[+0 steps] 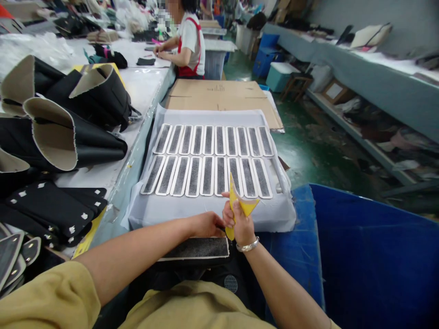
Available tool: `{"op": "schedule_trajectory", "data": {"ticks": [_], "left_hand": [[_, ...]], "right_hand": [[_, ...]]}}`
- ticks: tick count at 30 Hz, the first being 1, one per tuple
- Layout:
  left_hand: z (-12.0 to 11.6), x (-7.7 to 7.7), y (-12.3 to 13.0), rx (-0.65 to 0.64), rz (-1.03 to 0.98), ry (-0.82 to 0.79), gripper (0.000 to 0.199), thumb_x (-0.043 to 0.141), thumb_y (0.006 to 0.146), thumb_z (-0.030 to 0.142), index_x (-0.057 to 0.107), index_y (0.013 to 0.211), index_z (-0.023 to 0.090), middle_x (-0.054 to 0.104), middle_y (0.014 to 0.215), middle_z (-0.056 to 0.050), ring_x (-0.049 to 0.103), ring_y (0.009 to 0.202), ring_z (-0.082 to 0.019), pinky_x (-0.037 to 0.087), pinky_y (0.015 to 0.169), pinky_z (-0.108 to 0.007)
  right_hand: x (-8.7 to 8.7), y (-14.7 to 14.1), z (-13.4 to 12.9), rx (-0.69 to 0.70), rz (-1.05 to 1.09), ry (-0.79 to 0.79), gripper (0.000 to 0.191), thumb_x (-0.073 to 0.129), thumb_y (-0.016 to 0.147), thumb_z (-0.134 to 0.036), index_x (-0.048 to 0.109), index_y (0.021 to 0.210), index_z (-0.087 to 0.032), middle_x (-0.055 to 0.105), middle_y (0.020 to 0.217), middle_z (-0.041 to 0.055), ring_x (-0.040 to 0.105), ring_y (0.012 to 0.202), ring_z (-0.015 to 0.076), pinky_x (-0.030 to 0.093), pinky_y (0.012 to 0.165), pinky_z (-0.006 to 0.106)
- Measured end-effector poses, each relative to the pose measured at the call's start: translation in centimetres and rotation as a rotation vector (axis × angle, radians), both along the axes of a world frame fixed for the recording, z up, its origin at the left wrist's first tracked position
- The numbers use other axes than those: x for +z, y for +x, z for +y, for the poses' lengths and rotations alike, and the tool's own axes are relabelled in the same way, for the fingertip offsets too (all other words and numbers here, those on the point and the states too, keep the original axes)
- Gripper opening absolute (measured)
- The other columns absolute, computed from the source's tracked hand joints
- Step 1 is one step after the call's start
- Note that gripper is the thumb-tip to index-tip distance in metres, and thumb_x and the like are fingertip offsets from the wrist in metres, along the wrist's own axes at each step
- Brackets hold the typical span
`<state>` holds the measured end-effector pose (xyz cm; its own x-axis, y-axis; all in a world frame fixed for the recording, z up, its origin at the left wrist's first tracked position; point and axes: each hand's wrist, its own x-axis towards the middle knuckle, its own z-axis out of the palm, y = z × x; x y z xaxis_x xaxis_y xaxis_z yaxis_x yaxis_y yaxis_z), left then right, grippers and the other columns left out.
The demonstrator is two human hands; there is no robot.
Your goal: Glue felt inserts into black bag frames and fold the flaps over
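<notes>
My right hand (240,221) is closed around a yellow, flat, pointed piece with a curved cut-out (248,208), which looks like a plastic scraper; a bracelet circles the wrist. My left hand (210,225) has its fingers curled at the top edge of a dark panel with a white border (199,248), low in front of my body. Its fingertips are partly hidden. Just beyond both hands, two rows of dark strips with white borders (207,176) lie side by side on a sheet-covered board (164,212). The yellow tip overlaps the near row in view.
On the left table (140,114) stand black bag bodies (55,132) and stacked black pieces (55,208). A blue bin (370,256) is close on my right. Flat cardboard (219,93) lies behind the board. A person in a red apron (192,43) works farther back.
</notes>
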<state>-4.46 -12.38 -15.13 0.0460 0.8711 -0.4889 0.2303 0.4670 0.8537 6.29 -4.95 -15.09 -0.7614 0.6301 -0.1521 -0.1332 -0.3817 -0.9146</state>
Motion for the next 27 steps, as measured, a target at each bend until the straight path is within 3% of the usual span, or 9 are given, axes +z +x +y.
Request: {"op": "schedule_trajectory", "data": {"ticks": [3, 5, 7, 10, 14, 20, 23, 25, 27], "left_hand": [[-1.9, 1.6, 0.3, -0.117, 0.287, 0.052, 0.035, 0.059, 0.069, 0.032, 0.064, 0.1, 0.015, 0.067, 0.091, -0.007, 0.06, 0.087, -0.027, 0.044, 0.078, -0.034], [-3.6, 2.2, 1.0, -0.127, 0.524, 0.099, 0.046, 0.057, 0.072, 0.039, 0.057, 0.113, 0.016, 0.063, 0.108, -0.011, 0.058, 0.098, -0.029, 0.043, 0.085, -0.037], [-5.1, 2.4, 2.2, -0.114, 0.694, 0.142, 0.059, 0.057, 0.072, 0.046, 0.049, 0.123, 0.016, 0.054, 0.125, -0.014, 0.05, 0.113, -0.03, 0.037, 0.096, -0.041], [-6.6, 1.6, 3.8, -0.112, 0.826, 0.17, 0.081, 0.058, 0.069, 0.06, 0.038, 0.133, 0.014, 0.035, 0.141, -0.016, 0.033, 0.128, -0.032, 0.021, 0.106, -0.049], [-7.2, -0.2, 4.9, -0.113, 0.92, 0.207, 0.104, 0.057, 0.061, 0.072, 0.027, 0.138, 0.009, 0.024, 0.145, -0.019, 0.023, 0.133, -0.033, 0.015, 0.108, -0.05], [-6.9, -1.9, 5.2, -0.13, 1.052, 0.284, 0.096, 0.054, 0.069, 0.068, 0.028, 0.138, 0.006, 0.03, 0.143, -0.019, 0.025, 0.131, -0.034, 0.011, 0.109, -0.048], [-6.8, -2.0, 5.3, -0.124, 1.109, 0.314, 0.091, 0.052, 0.072, 0.065, 0.03, 0.137, 0.005, 0.033, 0.141, -0.019, 0.028, 0.129, -0.034, 0.013, 0.108, -0.047], [-6.7, -1.9, 5.5, -0.121, 1.14, 0.315, 0.091, 0.053, 0.072, 0.065, 0.031, 0.136, 0.004, 0.034, 0.14, -0.02, 0.029, 0.127, -0.036, 0.014, 0.108, -0.048], [-6.7, -1.8, 5.7, -0.128, 1.159, 0.309, 0.092, 0.055, 0.071, 0.064, 0.032, 0.135, 0.003, 0.034, 0.139, -0.021, 0.031, 0.126, -0.036, 0.016, 0.107, -0.048]], "right_hand": [[0.4, -0.1, 2.2, 0.035, 0.088, -0.203, 0.046, 0.037, 0.084, -0.058, 0.049, 0.11, -0.022, 0.03, 0.058, -0.0066, 0.024, 0.042, 0.0076, 0.029, 0.042, 0.022], [0.6, -0.3, 3.2, 0.043, 0.14, -0.233, 0.049, 0.035, 0.083, -0.06, 0.047, 0.115, -0.024, 0.033, 0.06, -0.0057, 0.029, 0.046, 0.0091, 0.037, 0.049, 0.024], [0.7, -0.6, 3.4, 0.084, 0.165, -0.241, 0.052, 0.034, 0.082, -0.062, 0.046, 0.117, -0.024, 0.031, 0.059, -0.0061, 0.028, 0.046, 0.0093, 0.036, 0.049, 0.023], [0.4, -1.3, 3.1, 0.213, 0.17, -0.278, 0.054, 0.034, 0.082, -0.064, 0.048, 0.114, -0.023, 0.023, 0.055, -0.0077, 0.017, 0.043, 0.0082, 0.024, 0.041, 0.02], [0.2, -1.7, 2.5, 0.316, 0.198, -0.281, 0.052, 0.036, 0.081, -0.063, 0.051, 0.11, -0.022, 0.02, 0.052, -0.0087, 0.011, 0.041, 0.0072, 0.016, 0.038, 0.019], [-0.2, -1.1, 1.8, 0.394, 0.254, -0.195, 0.053, 0.039, 0.082, -0.062, 0.053, 0.111, -0.021, 0.021, 0.053, -0.0085, 0.014, 0.041, 0.0062, 0.015, 0.04, 0.021], [-0.8, -0.8, 0.4, 0.304, 0.243, -0.006, 0.047, 0.042, 0.084, -0.057, 0.058, 0.104, -0.017, 0.025, 0.053, -0.0071, 0.019, 0.043, 0.0063, 0.017, 0.043, 0.022], [-1.1, -0.6, -0.6, 0.154, 0.221, 0.124, 0.04, 0.044, 0.086, -0.051, 0.06, 0.096, -0.016, 0.027, 0.054, -0.0061, 0.024, 0.046, 0.0064, 0.02, 0.045, 0.022], [-1.0, -0.3, -1.3, -0.008, 0.206, 0.135, 0.035, 0.044, 0.087, -0.048, 0.059, 0.09, -0.017, 0.029, 0.053, -0.0061, 0.026, 0.045, 0.0063, 0.021, 0.045, 0.022]]}}
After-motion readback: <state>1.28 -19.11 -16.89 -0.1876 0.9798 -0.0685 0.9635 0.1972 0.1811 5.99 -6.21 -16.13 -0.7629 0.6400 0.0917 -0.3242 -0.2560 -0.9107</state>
